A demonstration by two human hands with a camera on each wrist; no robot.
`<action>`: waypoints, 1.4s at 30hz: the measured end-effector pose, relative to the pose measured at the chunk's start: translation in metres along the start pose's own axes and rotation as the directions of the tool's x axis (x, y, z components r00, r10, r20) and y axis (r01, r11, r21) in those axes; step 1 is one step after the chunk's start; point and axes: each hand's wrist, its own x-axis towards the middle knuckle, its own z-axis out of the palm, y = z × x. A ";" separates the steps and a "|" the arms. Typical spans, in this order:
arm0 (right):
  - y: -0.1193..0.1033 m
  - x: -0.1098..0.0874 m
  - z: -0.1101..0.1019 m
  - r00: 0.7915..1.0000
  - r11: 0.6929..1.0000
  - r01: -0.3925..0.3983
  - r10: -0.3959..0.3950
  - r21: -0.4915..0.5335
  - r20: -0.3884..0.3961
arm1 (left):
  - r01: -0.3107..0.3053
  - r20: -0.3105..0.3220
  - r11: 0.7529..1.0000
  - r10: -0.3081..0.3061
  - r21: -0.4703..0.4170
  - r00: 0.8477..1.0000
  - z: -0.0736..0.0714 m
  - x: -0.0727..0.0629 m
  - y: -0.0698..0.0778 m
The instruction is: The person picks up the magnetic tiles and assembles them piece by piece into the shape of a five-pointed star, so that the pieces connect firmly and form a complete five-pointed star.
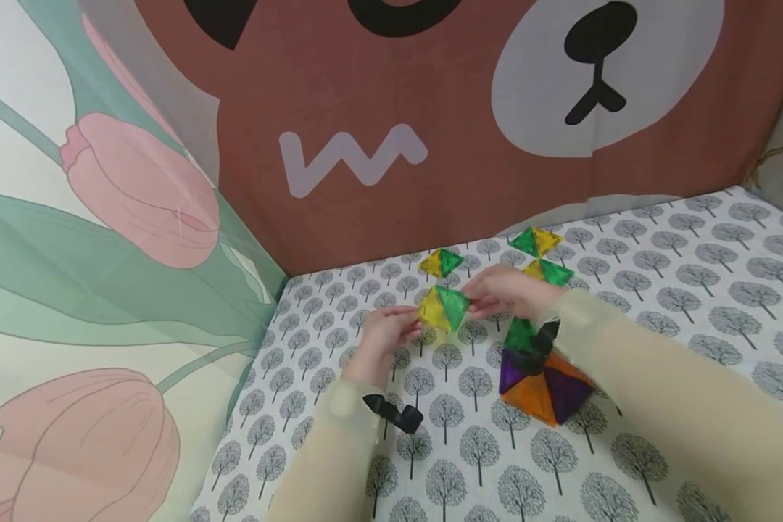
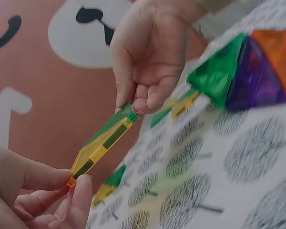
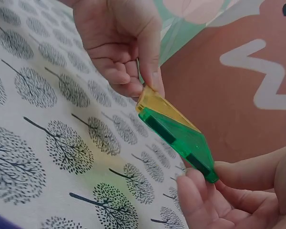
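Between both hands, above the cloth, is a pair of translucent triangular magnetic tiles joined edge to edge: a yellow tile (image 1: 434,310) on the left and a green tile (image 1: 455,306) on the right. My left hand (image 1: 386,332) pinches the yellow tile's outer corner between thumb and fingers. The green tile's outer corner is pinched by my right hand (image 1: 505,290). Seen from the right wrist, the green tile (image 3: 181,143) shows dark magnet strips along its edge. The yellow tile (image 2: 97,150) is tilted against the green one in the left wrist view.
A yellow-green tile pair (image 1: 441,262) lies behind the hands. More yellow and green tiles (image 1: 536,241) lie at the back right. Near my right wrist, orange and purple tiles (image 1: 528,399) adjoin a green one (image 1: 518,335). A bear-print curtain (image 1: 365,225) hangs behind the tree-print cloth (image 1: 446,449).
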 end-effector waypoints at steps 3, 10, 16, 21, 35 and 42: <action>-0.001 -0.013 -0.006 1.000 1.000 0.014 -0.014 -0.016 0.001 | -0.020 0.038 0.999 0.021 -0.044 0.999 0.004 -0.012 0.002; -0.004 -0.039 -0.015 0.998 1.000 0.016 -0.016 -0.012 0.054 | -0.015 0.158 0.993 0.034 -0.118 0.987 0.010 -0.038 -0.003; 0.000 -0.047 -0.022 0.993 0.998 -0.004 0.011 -0.063 0.120 | 0.009 0.281 0.996 0.017 -0.092 0.959 0.016 -0.053 -0.020; 0.005 -0.048 -0.026 0.989 0.984 0.007 0.019 -0.179 0.143 | 0.014 0.302 1.000 -0.012 -0.003 0.953 0.024 -0.060 -0.036; 0.009 -0.048 -0.027 0.984 0.903 0.093 -0.020 -0.420 0.176 | -0.023 0.321 0.980 -0.041 0.196 0.946 0.048 -0.070 -0.057; 0.010 -0.047 -0.023 0.987 0.877 0.086 -0.010 -0.474 0.160 | -0.020 0.286 0.973 -0.048 0.228 0.957 0.054 -0.072 -0.059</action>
